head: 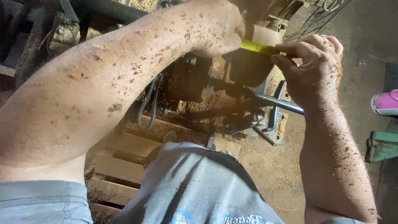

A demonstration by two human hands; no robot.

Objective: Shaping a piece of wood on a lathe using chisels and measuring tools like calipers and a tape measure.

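Between the two hands, up at the top of the view, a yellow measuring tape (258, 47) is stretched across a pale round workpiece (266, 35) mounted on a sawdust-caked lathe (232, 95). The left hand (217, 29) is closed around one end of the tape; the right hand (313, 66) pinches the other end between thumb and forefinger. Below lie a wooden pallet (124, 166) and a sawdust-strewn floor (269, 166), with a pink object (385, 103) well off to the right.
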